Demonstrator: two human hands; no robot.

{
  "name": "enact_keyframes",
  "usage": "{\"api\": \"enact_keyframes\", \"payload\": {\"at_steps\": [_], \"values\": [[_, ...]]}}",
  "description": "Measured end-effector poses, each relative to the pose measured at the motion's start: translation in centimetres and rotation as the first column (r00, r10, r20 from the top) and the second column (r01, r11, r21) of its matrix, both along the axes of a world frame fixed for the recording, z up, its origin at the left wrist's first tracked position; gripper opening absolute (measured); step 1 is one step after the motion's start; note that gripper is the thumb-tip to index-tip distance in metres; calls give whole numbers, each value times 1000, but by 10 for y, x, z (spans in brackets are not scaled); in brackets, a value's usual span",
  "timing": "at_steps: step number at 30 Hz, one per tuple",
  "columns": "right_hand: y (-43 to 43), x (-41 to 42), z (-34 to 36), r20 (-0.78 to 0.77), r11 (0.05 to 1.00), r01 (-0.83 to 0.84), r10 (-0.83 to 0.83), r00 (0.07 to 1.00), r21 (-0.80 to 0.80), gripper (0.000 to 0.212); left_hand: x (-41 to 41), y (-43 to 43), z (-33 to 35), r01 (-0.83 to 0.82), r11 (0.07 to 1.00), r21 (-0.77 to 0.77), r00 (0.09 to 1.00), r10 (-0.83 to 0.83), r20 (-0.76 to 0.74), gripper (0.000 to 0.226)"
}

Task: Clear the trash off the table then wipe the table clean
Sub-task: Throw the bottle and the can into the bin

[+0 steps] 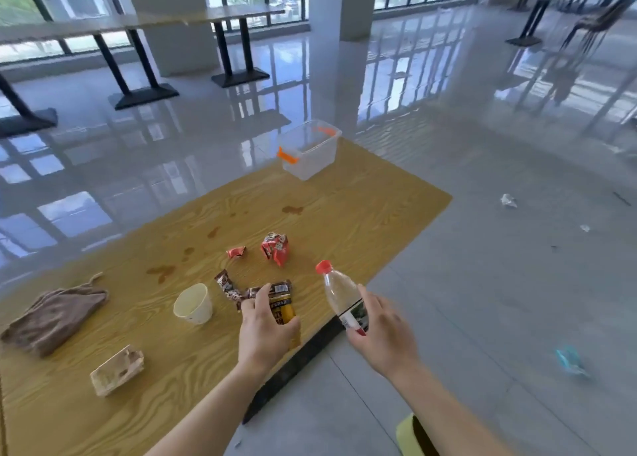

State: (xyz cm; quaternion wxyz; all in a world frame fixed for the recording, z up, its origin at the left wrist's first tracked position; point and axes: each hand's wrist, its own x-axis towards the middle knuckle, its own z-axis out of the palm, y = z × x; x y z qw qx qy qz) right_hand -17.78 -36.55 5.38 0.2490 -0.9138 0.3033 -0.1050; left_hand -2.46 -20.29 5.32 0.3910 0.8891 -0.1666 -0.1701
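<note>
My left hand (265, 328) grips a yellow and brown snack packet (282, 305) near the front edge of the wooden table (344, 207). My right hand (382, 335) holds a clear plastic bottle (339, 292) with a red cap, tilted, at the table's edge. On the table lie a brown wrapper (225, 285), a small red wrapper (236, 251), a crumpled red wrapper (275, 248), a white paper cup (193, 304) and a crumpled paper box (117, 369). A brown cloth (55, 314) lies at the left. Brown spill stains (162, 271) mark the tabletop.
A clear plastic bin (310, 149) with orange handles stands at the table's far end. Scraps of paper (508, 200) and a blue wrapper (570, 361) lie on the grey floor to the right. Other tables and chairs stand further back.
</note>
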Motion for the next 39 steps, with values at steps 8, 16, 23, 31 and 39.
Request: {"api": "enact_keyframes", "payload": {"at_steps": [8, 16, 23, 31, 39], "values": [[-50, -124, -26, -58, 953, 295, -291, 955, 74, 78, -90, -84, -19, 261, 964, 41, 964, -259, -56, 87], [-103, -244, -93, -188, 899, 405, -375, 908, 165, 80, -213, -172, -77, 417, 905, 82, 906, -406, -120, 88], [-129, -316, -180, -357, 775, 580, -483, 800, 251, 80, -278, -218, -184, 515, 835, 194, 842, -451, -295, 90], [-141, -342, -338, -596, 711, 647, -403, 695, 274, 74, -303, -246, -351, 609, 716, 342, 783, -474, -403, 93], [-140, -338, -467, -697, 605, 721, -353, 624, 339, 55, -327, -271, -463, 633, 587, 505, 774, -469, -426, 87]]}}
